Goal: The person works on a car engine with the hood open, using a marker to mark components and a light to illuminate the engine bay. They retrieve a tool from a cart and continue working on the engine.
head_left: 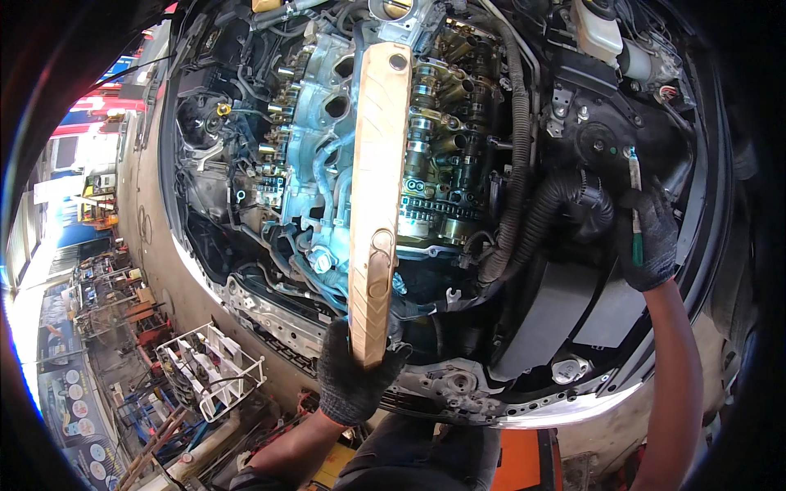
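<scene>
Grips long tan bar (378, 180) over engine (446, 139) w/ gloved L hand (354, 378); holds grn-handled tool (637, 248) in R hand (657, 241), nr blk rnd mount (602, 141).

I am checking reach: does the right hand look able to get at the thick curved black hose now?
Probably yes: the hose lies left of the right hand, with nothing visible between them, though that hand holds a green-handled tool.

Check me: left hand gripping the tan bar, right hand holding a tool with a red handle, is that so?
Not the colour: in the head view, the tool in the right hand has a green handle. The left hand does grip the tan bar.
</scene>
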`<action>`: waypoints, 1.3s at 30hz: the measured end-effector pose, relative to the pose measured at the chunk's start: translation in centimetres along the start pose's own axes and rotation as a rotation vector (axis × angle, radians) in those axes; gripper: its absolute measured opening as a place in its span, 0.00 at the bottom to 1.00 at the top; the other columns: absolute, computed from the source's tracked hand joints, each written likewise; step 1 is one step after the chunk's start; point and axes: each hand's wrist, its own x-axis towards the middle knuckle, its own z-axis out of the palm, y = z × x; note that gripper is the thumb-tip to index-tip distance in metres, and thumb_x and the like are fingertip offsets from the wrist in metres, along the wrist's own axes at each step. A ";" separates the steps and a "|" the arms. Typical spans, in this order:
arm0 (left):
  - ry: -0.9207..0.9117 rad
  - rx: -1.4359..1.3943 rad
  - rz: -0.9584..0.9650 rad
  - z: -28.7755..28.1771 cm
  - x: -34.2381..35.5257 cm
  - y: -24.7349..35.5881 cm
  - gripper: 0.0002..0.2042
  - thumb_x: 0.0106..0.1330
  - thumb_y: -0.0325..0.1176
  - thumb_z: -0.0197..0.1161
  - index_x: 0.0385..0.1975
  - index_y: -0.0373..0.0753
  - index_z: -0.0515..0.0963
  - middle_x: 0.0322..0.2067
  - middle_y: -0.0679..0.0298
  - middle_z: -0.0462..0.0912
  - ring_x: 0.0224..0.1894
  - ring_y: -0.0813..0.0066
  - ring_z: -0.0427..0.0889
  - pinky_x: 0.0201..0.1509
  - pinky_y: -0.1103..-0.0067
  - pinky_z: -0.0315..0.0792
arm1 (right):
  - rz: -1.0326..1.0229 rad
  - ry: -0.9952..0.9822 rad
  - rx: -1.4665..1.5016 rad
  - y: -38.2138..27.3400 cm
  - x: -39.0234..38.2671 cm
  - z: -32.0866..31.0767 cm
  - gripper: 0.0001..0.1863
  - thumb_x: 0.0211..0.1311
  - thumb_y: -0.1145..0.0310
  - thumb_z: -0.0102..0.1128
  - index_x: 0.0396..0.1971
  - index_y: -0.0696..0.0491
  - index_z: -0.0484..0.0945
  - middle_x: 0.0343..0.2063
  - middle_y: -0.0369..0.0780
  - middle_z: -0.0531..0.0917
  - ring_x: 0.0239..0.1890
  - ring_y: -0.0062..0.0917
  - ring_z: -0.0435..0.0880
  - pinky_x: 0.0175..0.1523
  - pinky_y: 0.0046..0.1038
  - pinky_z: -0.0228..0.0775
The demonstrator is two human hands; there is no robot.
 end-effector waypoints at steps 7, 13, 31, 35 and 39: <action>-0.017 0.089 -0.001 0.0 -0.9 0.5 0.34 0.55 0.44 0.88 0.54 0.32 0.77 0.42 0.49 0.83 0.41 0.45 0.86 0.46 0.57 0.82 | 0.066 -0.027 0.031 -0.4 0.1 -0.2 0.14 0.64 0.79 0.66 0.48 0.51 0.81 0.45 0.55 0.85 0.56 0.61 0.84 0.71 0.56 0.74; -0.005 0.162 0.023 -0.6 -1.5 0.9 0.29 0.57 0.35 0.85 0.56 0.35 0.79 0.44 0.56 0.86 0.45 0.58 0.86 0.52 0.62 0.81 | 0.025 -0.019 -0.065 0.0 -0.2 0.1 0.18 0.62 0.76 0.67 0.53 0.51 0.82 0.49 0.55 0.85 0.58 0.60 0.84 0.67 0.55 0.77; 0.077 0.049 0.140 -0.2 0.0 1.5 0.31 0.54 0.42 0.87 0.53 0.34 0.79 0.39 0.52 0.85 0.37 0.50 0.88 0.44 0.60 0.83 | 0.059 0.003 0.053 -0.7 0.0 -0.1 0.12 0.67 0.78 0.66 0.48 0.53 0.81 0.46 0.53 0.85 0.58 0.60 0.84 0.70 0.53 0.75; 0.058 0.009 0.109 -0.4 0.0 1.2 0.33 0.53 0.43 0.88 0.53 0.34 0.78 0.40 0.51 0.86 0.38 0.50 0.89 0.45 0.60 0.84 | 0.046 0.024 0.052 -0.7 0.0 -0.1 0.12 0.66 0.77 0.66 0.48 0.53 0.81 0.46 0.54 0.85 0.55 0.59 0.84 0.64 0.51 0.77; 0.064 -0.049 0.029 -0.1 -0.4 0.4 0.35 0.53 0.45 0.88 0.55 0.33 0.78 0.41 0.48 0.87 0.39 0.46 0.90 0.46 0.59 0.84 | 0.036 0.019 0.055 -0.7 0.2 -0.1 0.12 0.66 0.76 0.65 0.48 0.53 0.83 0.45 0.54 0.84 0.51 0.57 0.85 0.58 0.51 0.79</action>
